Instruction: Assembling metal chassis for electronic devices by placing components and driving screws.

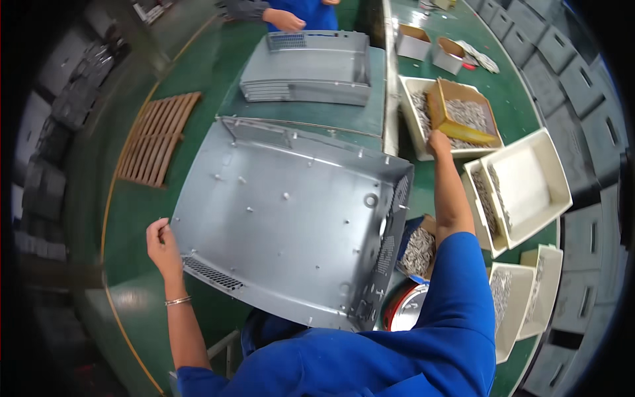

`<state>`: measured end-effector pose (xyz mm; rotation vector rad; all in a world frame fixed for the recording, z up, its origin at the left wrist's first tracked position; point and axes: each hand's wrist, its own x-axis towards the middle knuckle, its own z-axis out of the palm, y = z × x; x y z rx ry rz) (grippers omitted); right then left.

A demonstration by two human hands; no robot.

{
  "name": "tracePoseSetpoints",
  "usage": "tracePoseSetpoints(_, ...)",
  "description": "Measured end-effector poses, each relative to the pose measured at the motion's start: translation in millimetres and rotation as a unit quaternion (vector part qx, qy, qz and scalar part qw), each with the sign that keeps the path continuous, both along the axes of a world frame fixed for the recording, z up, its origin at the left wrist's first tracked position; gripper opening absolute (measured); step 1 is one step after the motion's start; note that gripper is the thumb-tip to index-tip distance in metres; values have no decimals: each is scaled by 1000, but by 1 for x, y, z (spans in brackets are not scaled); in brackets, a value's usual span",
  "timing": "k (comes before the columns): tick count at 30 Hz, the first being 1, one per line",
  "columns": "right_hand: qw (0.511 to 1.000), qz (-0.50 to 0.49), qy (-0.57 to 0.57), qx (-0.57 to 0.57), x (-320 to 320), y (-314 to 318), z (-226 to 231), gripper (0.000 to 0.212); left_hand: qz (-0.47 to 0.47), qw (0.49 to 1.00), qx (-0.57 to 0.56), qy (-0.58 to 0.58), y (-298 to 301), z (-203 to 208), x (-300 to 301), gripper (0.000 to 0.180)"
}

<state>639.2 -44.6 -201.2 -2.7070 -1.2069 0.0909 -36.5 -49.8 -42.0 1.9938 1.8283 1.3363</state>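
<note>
In front of me lies a large grey sheet-metal case (284,212), an open shallow tray shape with raised walls, slotted vents and several small posts on its floor. My left hand (161,243) is beside the case's left edge, fingers curled together; whatever they hold, if anything, cannot be made out. Out to the right, my right hand (438,143) is closed at the near left corner of a yellow-brown box (471,135). Small metal parts (466,114) fill the box, which rests tilted in a white bin (411,119) of similar parts.
Beyond the case, another grey case (317,63) lies near a co-worker's hand (286,20). More white bins (529,185) and a small box of parts (419,250) are at the right. A red-rimmed round container (405,308) stands near my body. A wooden pallet (159,139) lies on the floor.
</note>
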Motion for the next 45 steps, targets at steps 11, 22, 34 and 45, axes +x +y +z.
tracePoseSetpoints(11, 973, 98, 86, -191, 63, 29, -40, 26, 7, 1000, -20, -23, -9, 7, 8, 12)
tracePoseSetpoints(22, 823, 284, -183, -457, 45, 41, -32, 29, 21, 998, -40, -51, -18, 7, -1, 10)
tracePoseSetpoints(34, 981, 156, -7, 112, 27, -8, -17, 22, 4, 999, -19, -41, -12, 14, 5, 10)
tracePoseSetpoints(45, 696, 133, 608, 359, -199, -62, 176, 30, -45, 987, -63, -139, -10, 2, -5, 11)
